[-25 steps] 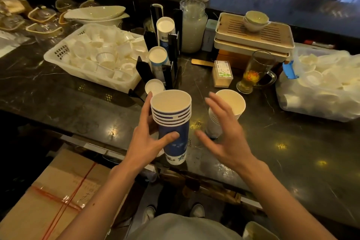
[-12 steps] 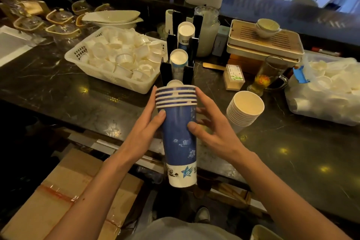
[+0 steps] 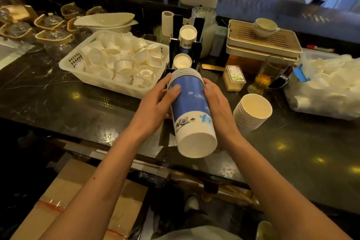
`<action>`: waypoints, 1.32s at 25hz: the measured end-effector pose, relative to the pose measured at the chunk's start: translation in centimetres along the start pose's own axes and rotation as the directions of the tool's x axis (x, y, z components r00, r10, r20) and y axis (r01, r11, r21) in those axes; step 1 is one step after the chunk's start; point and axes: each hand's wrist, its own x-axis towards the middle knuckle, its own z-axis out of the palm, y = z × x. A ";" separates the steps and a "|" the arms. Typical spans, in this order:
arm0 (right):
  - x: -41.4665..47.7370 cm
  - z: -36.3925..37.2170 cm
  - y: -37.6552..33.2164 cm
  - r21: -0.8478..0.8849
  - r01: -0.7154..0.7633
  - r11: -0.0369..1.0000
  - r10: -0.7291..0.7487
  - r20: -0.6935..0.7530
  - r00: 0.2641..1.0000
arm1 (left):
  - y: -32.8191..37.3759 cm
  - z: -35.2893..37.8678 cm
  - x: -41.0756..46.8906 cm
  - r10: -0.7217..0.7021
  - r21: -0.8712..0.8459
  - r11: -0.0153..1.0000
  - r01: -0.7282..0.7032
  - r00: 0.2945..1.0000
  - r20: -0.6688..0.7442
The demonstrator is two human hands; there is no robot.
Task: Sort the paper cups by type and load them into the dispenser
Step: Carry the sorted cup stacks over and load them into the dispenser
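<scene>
Grips a stack of blue paper cups (image 3: pixel 191 107) between both hands, above the near part of the dark marble counter (image 3: pixel 58 99). Tilted steeply, white base toward the camera, nested rims pointing away at the black dispenser (image 3: pixel 198 25) just behind. Left hand (image 3: pixel 153 105) wrapped round the stack's left side, thumb laid across the blue wall near the rims. Right hand (image 3: pixel 220 107) cupped along the right side, thumb up by the rims (fingers tucked out of sight beneath). Rims close to the dispenser's front slot; touching or not, impossible to tell.

Further back in the dispenser, two slots already loaded: a near cup column (image 3: pixel 182 61) right behind the held rims, a far cup column (image 3: pixel 188 34) higher behind that. To the right of the hands, on the counter, a stack of plain white cups (image 3: pixel 253 111), mouth up, apart from the right hand. To the left, a white plastic basket (image 3: pixel 67 64) heaped with small white cups (image 3: pixel 120 58). At the far right, a clear plastic bag (image 3: pixel 331 103) of more white cups. Between bag and dispenser, a glass mug (image 3: pixel 272 72) and a small box (image 3: pixel 234 78).
</scene>
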 end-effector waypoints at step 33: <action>4.9 0.6 4.0 -0.331 0.267 0.905 -0.194 0.239 0.952 | -6.0 -1.8 5.6 0.314 0.413 0.852 -0.323 0.945 0.091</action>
